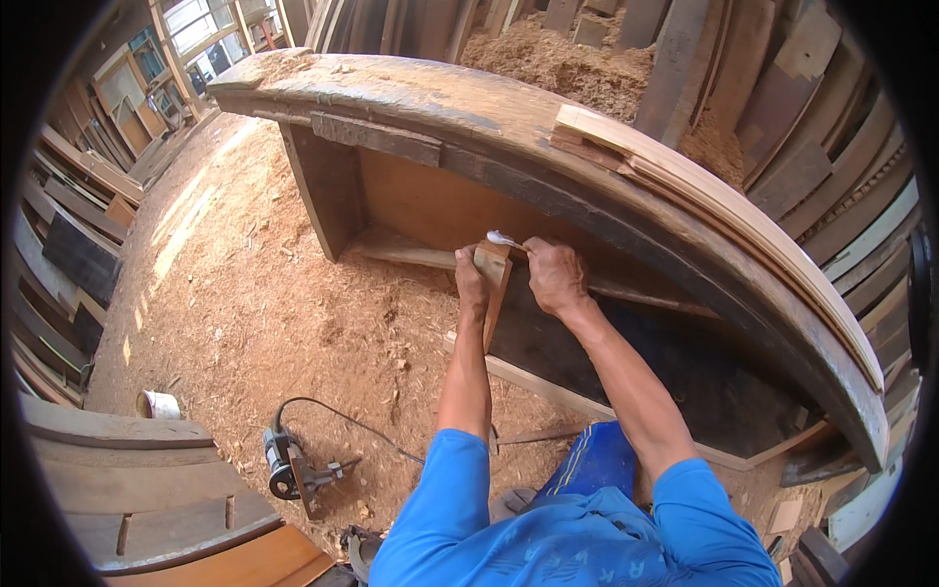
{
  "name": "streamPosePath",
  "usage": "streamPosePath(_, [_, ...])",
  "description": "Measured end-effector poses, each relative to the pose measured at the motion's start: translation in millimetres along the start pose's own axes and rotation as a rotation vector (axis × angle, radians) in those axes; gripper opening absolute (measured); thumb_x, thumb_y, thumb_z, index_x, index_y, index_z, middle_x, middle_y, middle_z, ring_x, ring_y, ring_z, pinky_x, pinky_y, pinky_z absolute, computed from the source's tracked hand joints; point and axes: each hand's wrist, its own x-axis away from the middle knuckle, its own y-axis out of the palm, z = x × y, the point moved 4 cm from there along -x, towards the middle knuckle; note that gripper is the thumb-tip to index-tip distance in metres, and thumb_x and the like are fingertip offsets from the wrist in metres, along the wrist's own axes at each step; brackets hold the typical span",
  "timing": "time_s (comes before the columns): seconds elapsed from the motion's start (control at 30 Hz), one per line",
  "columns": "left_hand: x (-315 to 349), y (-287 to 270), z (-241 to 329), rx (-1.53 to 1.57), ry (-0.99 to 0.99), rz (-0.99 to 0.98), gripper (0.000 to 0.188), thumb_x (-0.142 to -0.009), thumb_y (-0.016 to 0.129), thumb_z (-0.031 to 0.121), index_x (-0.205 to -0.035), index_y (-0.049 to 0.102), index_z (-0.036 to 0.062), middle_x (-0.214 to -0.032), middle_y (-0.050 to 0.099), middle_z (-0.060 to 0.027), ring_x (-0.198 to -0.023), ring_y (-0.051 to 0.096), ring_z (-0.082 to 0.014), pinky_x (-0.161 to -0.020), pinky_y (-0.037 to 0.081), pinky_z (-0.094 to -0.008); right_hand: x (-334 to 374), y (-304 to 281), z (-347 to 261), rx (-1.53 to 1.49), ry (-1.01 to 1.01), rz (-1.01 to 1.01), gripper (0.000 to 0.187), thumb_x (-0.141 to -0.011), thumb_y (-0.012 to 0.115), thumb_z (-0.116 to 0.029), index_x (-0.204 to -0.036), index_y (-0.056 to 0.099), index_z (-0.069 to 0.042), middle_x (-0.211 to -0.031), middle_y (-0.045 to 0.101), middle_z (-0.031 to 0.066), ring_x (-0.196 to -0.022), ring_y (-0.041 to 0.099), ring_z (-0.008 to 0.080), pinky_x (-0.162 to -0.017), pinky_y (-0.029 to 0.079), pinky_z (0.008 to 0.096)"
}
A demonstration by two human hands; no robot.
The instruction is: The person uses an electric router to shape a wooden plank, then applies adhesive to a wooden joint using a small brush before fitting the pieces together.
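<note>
My left hand [471, 282] is closed around the upper end of a pale wooden frame piece [496, 298], standing upright in front of me. Closed fingers of my right hand [557, 278] hold a thin stick-like tool [515, 244]; most of its handle is hidden in the fist. White, paste-like matter [499, 238] shows at the tool's tip, over the top end of the frame piece. The upright belongs to a wooden frame whose lower rail [562, 386] runs along a dark panel [606, 342]. Whether the tip touches the wood I cannot tell.
A long worn workbench [469, 93] stretches beyond my hands, with pale wooden strips [704, 186] on top. A corded power tool [286, 465] lies on the sawdust-covered floor [264, 303]. Stacked boards [156, 479] are at the near left; a white tub [159, 405] stands beside them. Planks [782, 117] line the right.
</note>
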Motion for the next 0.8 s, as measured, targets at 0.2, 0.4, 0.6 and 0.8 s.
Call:
streamPosePath(0.2, [44.0, -89.9, -42.9, -0.230, 0.108, 0.367, 0.054, -0.106, 0.029, 0.041, -0.125, 0.055, -0.0026, -0.123, 0.060, -0.0180, -0.115, 0.056, -0.0292, -0.104, 0.040, -0.0413, 13.6, 22.3, -1.4, 0.058, -0.100, 0.040, 0.020, -0.085, 0.054, 0.000, -0.101, 0.064, -0.006, -0.083, 0.063, 0.0195, -0.086, 0.064, 0.0401, -0.074, 0.051, 0.0489])
streamPosePath(0.4, [160.1, -237.0, -119.5, -1.437, -0.818, 0.550, 0.061, -0.094, 0.052, 0.047, -0.138, 0.049, 0.0050, -0.146, 0.044, -0.0240, -0.134, 0.041, -0.0439, -0.110, 0.031, -0.0577, 17.1, 21.6, 3.0, -0.104, -0.025, 0.008, 0.013, -0.089, 0.054, -0.004, -0.097, 0.063, -0.004, -0.083, 0.062, 0.0181, -0.084, 0.064, 0.0389, -0.072, 0.050, 0.0491])
streamPosePath(0.6, [224.3, -228.0, -155.1, -1.536, -0.803, 0.261, 0.081, -0.093, 0.052, 0.048, -0.155, 0.020, 0.0055, -0.161, 0.002, -0.0286, -0.150, 0.001, -0.0428, -0.116, 0.006, -0.0644, -8.3, 26.0, -17.9, -0.183, -0.019, 0.147, 0.014, -0.088, 0.056, -0.002, -0.097, 0.067, 0.000, -0.085, 0.067, 0.0195, -0.082, 0.066, 0.0388, -0.075, 0.052, 0.0451])
streamPosePath(0.8, [213.4, -205.2, -142.3, -1.552, -0.792, 0.235, 0.087, -0.091, 0.052, 0.046, -0.155, 0.014, 0.0007, -0.162, -0.003, -0.0282, -0.150, -0.005, -0.0432, -0.120, 0.000, -0.0554, 6.1, 17.8, -15.6, -0.010, 0.019, 0.165, 0.018, -0.085, 0.061, 0.003, -0.101, 0.067, 0.000, -0.087, 0.066, 0.0185, -0.080, 0.065, 0.0369, -0.073, 0.052, 0.0423])
